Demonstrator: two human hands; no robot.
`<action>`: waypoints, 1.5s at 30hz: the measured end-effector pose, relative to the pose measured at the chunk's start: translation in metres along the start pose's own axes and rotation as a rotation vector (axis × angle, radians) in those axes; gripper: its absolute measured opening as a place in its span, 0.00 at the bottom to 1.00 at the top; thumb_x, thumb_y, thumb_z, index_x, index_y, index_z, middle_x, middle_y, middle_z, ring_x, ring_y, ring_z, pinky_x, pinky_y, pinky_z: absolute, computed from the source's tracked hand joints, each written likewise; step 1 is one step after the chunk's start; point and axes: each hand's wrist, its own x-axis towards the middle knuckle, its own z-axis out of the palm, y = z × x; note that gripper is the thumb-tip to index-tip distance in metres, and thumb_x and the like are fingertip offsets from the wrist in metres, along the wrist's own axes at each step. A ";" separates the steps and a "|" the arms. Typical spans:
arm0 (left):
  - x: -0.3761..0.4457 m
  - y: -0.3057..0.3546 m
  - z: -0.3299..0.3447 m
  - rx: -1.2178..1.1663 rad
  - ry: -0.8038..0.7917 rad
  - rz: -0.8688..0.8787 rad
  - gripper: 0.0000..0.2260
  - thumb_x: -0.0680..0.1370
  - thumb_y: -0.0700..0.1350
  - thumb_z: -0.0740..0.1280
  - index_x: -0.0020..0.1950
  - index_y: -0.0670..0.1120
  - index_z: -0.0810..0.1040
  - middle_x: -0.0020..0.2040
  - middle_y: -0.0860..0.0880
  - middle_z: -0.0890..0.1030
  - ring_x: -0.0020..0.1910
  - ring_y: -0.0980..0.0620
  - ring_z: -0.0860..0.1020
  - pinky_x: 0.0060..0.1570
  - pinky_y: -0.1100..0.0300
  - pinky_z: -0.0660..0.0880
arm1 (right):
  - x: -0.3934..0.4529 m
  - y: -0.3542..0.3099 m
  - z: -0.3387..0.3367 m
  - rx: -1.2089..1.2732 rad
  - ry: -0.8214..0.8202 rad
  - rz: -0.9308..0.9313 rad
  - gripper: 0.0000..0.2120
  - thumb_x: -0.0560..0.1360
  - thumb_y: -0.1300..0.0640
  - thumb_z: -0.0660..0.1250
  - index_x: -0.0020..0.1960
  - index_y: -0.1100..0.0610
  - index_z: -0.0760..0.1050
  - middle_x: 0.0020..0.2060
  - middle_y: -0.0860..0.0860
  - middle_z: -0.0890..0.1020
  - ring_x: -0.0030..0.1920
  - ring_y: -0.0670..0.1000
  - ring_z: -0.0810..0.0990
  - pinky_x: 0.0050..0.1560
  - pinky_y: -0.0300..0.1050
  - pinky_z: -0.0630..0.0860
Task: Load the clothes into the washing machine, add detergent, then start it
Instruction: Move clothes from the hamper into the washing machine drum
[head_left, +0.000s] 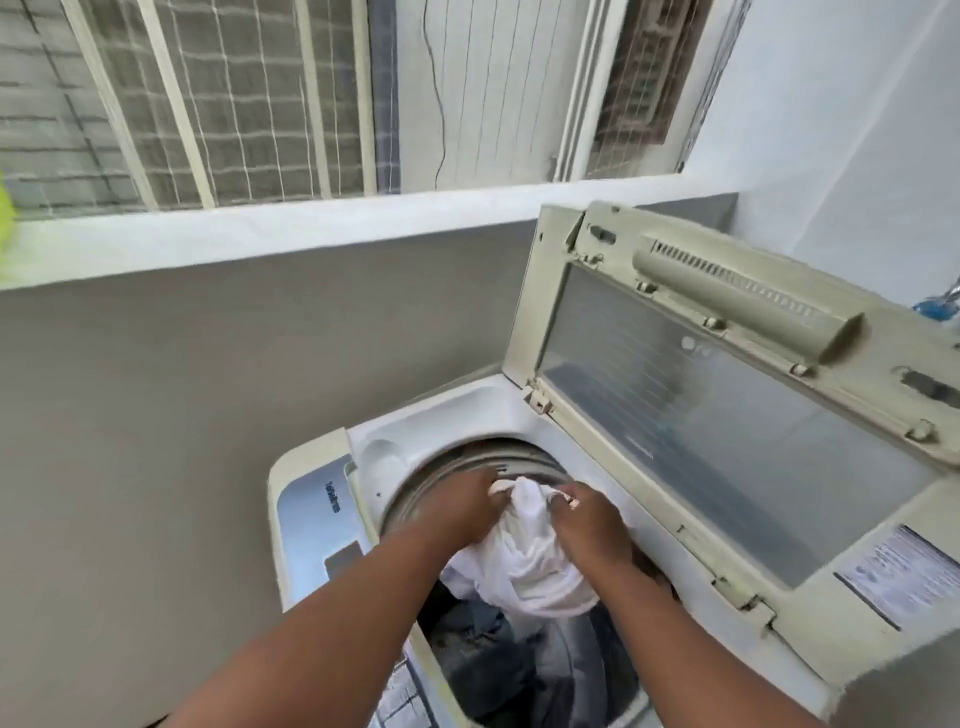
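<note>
A top-loading washing machine (441, 410) stands low in the view with its lid (727, 395) raised on the right. Both my hands grip a white garment (524, 556) over the drum opening. My left hand (462, 504) holds its left side and my right hand (587, 519) its right, both near the top of the cloth. The cloth hangs down into the drum. Dark clothes (478, 634) lie in the drum beneath it. The silver control panel (322, 519) runs along the machine's left side.
A grey wall (208, 389) with a white ledge (311, 228) rises behind the machine, with barred windows above. A sticker (898, 577) is on the machine's right edge. Something blue (935, 306) shows at the far right, and a yellow-green blur (6, 208) at the far left.
</note>
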 end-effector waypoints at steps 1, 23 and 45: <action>0.011 -0.002 0.013 0.025 -0.041 -0.020 0.15 0.80 0.55 0.59 0.60 0.48 0.75 0.61 0.47 0.79 0.59 0.45 0.76 0.54 0.56 0.70 | 0.010 0.013 0.012 -0.049 -0.036 -0.023 0.12 0.78 0.51 0.60 0.53 0.54 0.79 0.51 0.53 0.83 0.51 0.56 0.79 0.50 0.46 0.75; 0.070 -0.109 0.250 0.433 -0.934 -0.350 0.22 0.80 0.49 0.57 0.72 0.41 0.67 0.72 0.41 0.68 0.70 0.43 0.69 0.67 0.51 0.68 | 0.062 0.208 0.217 -0.412 -0.828 0.521 0.21 0.75 0.53 0.62 0.67 0.59 0.72 0.66 0.56 0.75 0.65 0.57 0.75 0.63 0.48 0.72; -0.007 -0.007 0.108 0.601 -0.421 -0.016 0.40 0.77 0.65 0.56 0.79 0.48 0.38 0.79 0.44 0.43 0.78 0.42 0.43 0.75 0.44 0.42 | -0.025 0.088 0.054 -0.525 -0.529 0.075 0.23 0.73 0.45 0.59 0.66 0.51 0.70 0.63 0.57 0.76 0.63 0.60 0.72 0.59 0.53 0.71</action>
